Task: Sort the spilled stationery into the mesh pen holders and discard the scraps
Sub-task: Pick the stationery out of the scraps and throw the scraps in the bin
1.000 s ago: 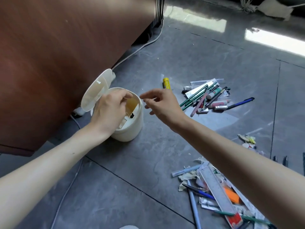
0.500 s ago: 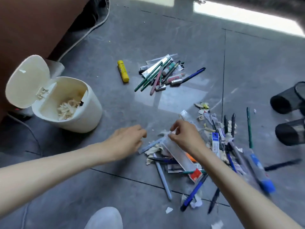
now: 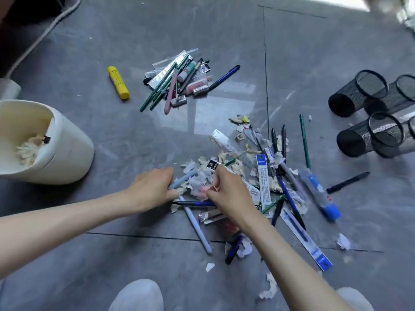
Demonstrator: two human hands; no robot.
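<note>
A heap of pens, packaged refills and torn paper scraps (image 3: 265, 176) lies on the grey floor in front of me. My left hand (image 3: 152, 189) is at the heap's left edge, fingers curled over the end of a light blue pen (image 3: 184, 178). My right hand (image 3: 226, 194) is beside it, fingertips pinched on whitish-pink paper scraps (image 3: 202, 187). Several black mesh pen holders (image 3: 357, 93) lie on their sides at the right. A cream waste bin (image 3: 62, 158) with its lid open stands at the left, with scraps inside.
A second pile of pens and erasers (image 3: 177, 84) lies farther away, with a yellow glue stick (image 3: 118, 82) to its left. A second light blue pen (image 3: 197, 227) and loose scraps (image 3: 269, 288) lie near my knees (image 3: 137, 295). A white cable (image 3: 45, 32) runs along the upper left.
Both hands left the bin and came down to the near heap. The left hand closed over the light blue pen and the right hand pinched scraps. My view swung right and down.
</note>
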